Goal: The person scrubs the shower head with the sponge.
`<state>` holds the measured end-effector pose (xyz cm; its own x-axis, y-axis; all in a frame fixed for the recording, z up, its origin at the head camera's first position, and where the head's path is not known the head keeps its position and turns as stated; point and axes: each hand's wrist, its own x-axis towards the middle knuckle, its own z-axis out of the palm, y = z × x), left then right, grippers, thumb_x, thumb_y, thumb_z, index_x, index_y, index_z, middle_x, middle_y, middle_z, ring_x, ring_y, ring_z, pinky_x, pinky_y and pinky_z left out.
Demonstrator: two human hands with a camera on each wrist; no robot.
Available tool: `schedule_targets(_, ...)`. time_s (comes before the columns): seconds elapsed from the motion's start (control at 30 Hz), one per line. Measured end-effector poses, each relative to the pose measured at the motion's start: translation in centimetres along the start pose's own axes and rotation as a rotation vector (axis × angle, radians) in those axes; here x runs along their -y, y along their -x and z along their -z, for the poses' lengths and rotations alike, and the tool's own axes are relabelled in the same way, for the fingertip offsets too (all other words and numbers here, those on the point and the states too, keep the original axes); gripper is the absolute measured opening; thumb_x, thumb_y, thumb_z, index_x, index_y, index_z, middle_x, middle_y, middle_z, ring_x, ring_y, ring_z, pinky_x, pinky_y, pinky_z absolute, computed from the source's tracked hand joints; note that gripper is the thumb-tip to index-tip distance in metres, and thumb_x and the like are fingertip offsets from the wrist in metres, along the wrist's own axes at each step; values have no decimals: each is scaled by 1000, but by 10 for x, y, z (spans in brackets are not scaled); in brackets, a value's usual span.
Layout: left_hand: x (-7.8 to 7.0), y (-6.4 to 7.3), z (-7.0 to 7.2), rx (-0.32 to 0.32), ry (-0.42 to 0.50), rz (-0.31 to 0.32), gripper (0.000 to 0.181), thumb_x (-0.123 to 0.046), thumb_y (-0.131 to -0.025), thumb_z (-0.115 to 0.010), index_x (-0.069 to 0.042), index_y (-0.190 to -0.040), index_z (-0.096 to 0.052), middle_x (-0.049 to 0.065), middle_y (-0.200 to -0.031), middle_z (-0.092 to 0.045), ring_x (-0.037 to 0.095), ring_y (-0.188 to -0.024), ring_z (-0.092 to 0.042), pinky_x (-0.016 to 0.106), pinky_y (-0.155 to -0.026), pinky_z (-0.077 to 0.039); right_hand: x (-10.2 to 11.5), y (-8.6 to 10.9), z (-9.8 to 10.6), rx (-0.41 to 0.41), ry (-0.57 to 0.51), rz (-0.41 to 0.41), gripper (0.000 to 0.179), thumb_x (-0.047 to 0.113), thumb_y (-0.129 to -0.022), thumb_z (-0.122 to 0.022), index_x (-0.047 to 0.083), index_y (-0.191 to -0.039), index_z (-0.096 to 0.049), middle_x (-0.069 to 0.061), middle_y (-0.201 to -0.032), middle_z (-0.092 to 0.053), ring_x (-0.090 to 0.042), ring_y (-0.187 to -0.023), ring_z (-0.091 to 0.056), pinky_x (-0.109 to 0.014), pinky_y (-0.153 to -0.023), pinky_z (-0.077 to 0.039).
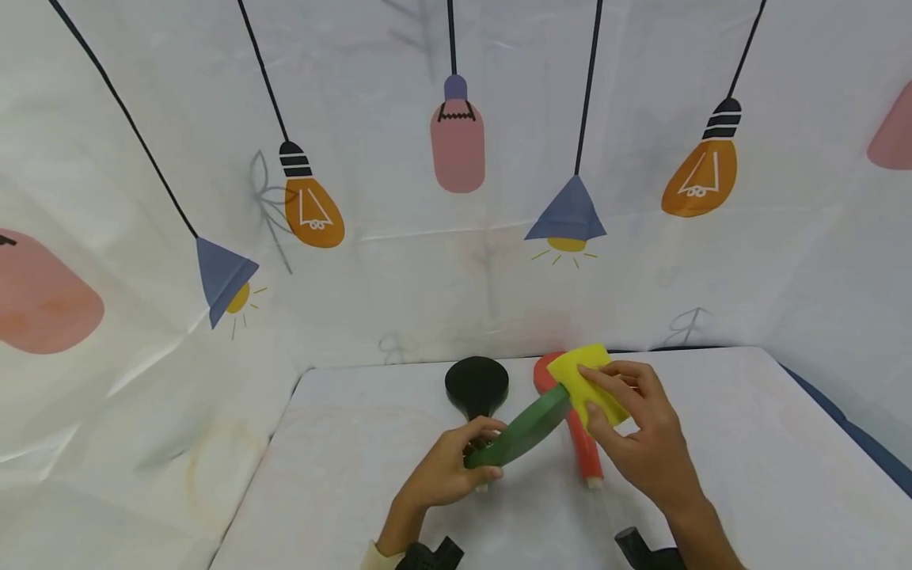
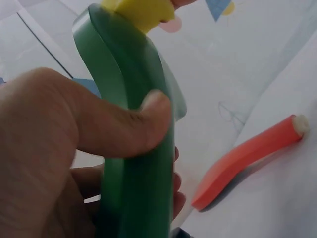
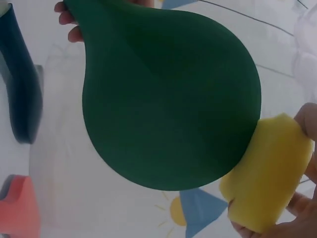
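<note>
Your left hand (image 1: pixel 454 471) is wrapped round the handle of the green paddle (image 1: pixel 523 431), with your thumb laid across it in the left wrist view. You hold the paddle above the white table (image 1: pixel 356 467), its broad round end pointing away from your left hand and toward your right. Your right hand (image 1: pixel 644 435) pinches the yellow sponge (image 1: pixel 590 384) between thumb and fingers, at the far end of the green paddle from its handle; the right wrist view shows the sponge touching the rim of that round end.

Beyond the green paddle, on its left, you have a black paddle (image 1: pixel 476 386) lying on the table, part of its handle hidden behind your left hand. A red paddle (image 1: pixel 584 447) lies below the green paddle's round end, its own head partly covered by the sponge and its handle toward you. Behind the green paddle hangs a pale backdrop (image 1: pixel 399 293) printed with lamps (image 1: pixel 566 210). You wear a dark device (image 1: pixel 430 557) on your left wrist, on the near side of the green paddle.
</note>
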<state>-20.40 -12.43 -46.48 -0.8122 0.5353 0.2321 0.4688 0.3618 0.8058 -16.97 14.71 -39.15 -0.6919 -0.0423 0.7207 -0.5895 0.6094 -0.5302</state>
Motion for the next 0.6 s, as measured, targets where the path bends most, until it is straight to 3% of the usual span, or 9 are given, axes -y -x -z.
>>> schedule_targets(0.17, -2, -1, -1, -11, -6, 2, 46, -17, -86, -78, -22, -128, -60, 2, -104, -71, 6, -88, -61, 23, -75, -53, 7, 3, -5, 15, 13, 116, 54, -6, -72, -74, 14, -123, -71, -10, -123, -54, -15, -111, -49, -1, -91, -41)
schedule_targets(0.27, -3, -2, -3, -24, -4, -1, 44, -17, -87, -78, -19, -128, -61, 2, -101, -70, 8, -85, -61, 22, -73, -53, 10, 5, -12, 50, 53, 216, 44, 6, -78, -69, 15, -121, -72, -12, -122, -54, -21, -113, -47, -1, -95, -38)
schedule_targets(0.43, -2, -4, -6, -64, 7, 30, 41, -19, -87, -78, -20, -123, -60, 0, -102, -69, 10, -84, -61, 24, -74, -54, 16, 8, -26, 122, 145, 421, 38, 23, -90, -48, 18, -119, -73, -10, -116, -59, -26, -105, -46, -21, -87, -45)
schedule_targets(0.53, -1, -4, -7, -92, 12, 57, 39, -21, -85, -80, -21, -118, -59, 0, -102, -68, 10, -85, -60, 25, -75, -53, 18, 9, -29, 132, 185, 487, 40, 26, -93, -42, 20, -117, -73, -6, -114, -61, -25, -101, -47, -30, -77, -48)
schedule_targets(0.6, -1, -5, -8, -95, 23, 66, 37, -21, -86, -79, -21, -116, -59, 0, -103, -68, 10, -86, -60, 25, -75, -52, 17, 8, -28, 113, 196, 514, 40, 26, -94, -41, 19, -115, -74, -6, -113, -62, -27, -100, -48, -33, -79, -46)
